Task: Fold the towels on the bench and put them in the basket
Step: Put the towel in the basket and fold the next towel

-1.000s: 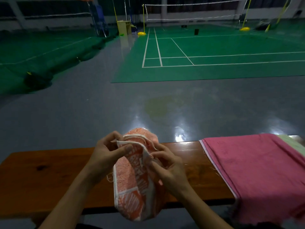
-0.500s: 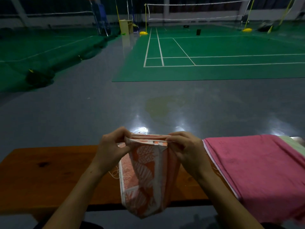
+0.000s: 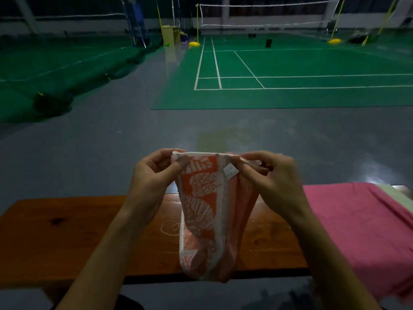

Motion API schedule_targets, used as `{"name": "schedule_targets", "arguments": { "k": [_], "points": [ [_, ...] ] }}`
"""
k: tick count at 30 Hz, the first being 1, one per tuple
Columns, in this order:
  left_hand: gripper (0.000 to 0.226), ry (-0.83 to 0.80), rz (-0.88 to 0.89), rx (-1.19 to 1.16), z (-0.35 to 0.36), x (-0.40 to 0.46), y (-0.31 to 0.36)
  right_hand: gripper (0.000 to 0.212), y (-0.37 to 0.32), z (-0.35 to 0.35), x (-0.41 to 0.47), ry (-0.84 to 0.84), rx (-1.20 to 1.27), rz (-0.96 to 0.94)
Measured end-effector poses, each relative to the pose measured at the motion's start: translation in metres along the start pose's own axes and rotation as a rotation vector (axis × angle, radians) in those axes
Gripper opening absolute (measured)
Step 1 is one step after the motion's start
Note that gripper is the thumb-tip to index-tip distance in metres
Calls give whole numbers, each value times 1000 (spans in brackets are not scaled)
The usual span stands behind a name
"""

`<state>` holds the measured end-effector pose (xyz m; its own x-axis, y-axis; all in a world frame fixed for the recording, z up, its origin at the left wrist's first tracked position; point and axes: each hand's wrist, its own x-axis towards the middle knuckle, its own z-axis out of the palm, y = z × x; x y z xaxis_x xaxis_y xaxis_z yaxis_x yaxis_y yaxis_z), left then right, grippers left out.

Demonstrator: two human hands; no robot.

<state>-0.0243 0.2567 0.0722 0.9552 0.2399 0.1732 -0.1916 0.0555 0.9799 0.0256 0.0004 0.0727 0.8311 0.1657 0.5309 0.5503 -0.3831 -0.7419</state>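
An orange towel with a white leaf pattern (image 3: 203, 211) hangs in the air above the wooden bench (image 3: 67, 238). My left hand (image 3: 154, 177) pinches its upper left corner. My right hand (image 3: 270, 177) pinches the upper right corner, next to a small white label. The towel's lower end hangs bunched over the bench's near edge. A pink towel (image 3: 348, 227) lies spread over the right end of the bench, with a pale green towel (image 3: 400, 195) partly under it at the far right. No basket is in view.
Beyond the bench lies a grey glossy floor and a green badminton court (image 3: 290, 74) with a net at the back. A dark rolled green mat (image 3: 51, 104) lies on the left. The left half of the bench is bare wood.
My hands have risen and moved apart, stretching the orange towel's top edge straight between them. The towel hangs higher than before.
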Motion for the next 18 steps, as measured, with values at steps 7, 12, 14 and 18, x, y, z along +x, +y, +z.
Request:
{"name": "schedule_targets", "arguments": {
  "k": [7,12,14,18],
  "points": [
    [28,-47,87,108,9,-24,36,14,-39,-30,-5,-96,216,84],
    [26,-25,37,-37,8,-41,61,25,-67,-47,-16,-179,414,209],
    [26,-39,-1,-42,5,-45,66,25,-71,-53,-18,-257,511,300],
    [27,-88,-67,79,4,-45,53,25,-52,-50,-17,-344,386,398]
  ]
}}
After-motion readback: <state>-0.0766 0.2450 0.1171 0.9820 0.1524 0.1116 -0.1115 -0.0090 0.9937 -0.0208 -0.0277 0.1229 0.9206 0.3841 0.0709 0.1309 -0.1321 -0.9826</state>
